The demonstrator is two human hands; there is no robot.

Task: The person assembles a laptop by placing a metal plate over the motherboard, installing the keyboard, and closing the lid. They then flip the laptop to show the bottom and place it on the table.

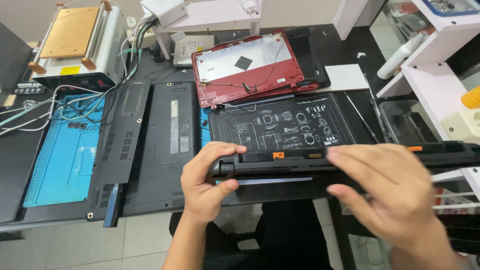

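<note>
Partly hidden behind both hands, a black laptop base [320, 162] is held on edge above the near side of the black work mat [282, 122] with white diagrams; its right end runs out of view at the picture's right edge, and its underside cannot be made out. The right hand [387, 192] is blurred, so its exact grip is hard to tell: the fingers lie spread and extended leftward over the top edge of the base, the thumb below, and whether they press or only rest on it I cannot tell. The left hand [210, 182] is sharp: it comes up from the lower middle of the picture, wrist straight, and clasps the left corner of the base, fingers curled over the top edge and thumb pressed against the near face. Two orange tabs show on the base's upper edge, one between the hands and one beyond the right hand. Behind the mat lies one red laptop lid [250, 67], inner side up, with thin wires trailing across it and a small dark square at its middle. Left of the mat lie one more black laptop [172, 145], bottom up, and one long black cover panel [117, 142] leaning over a blue silicone mat [60, 165]. Farther left and behind stands one white machine with a tan plate [80, 42], with a tangle of cables beside it. Right of the mat, white shelving [435, 75] is cut off by the frame.
</note>
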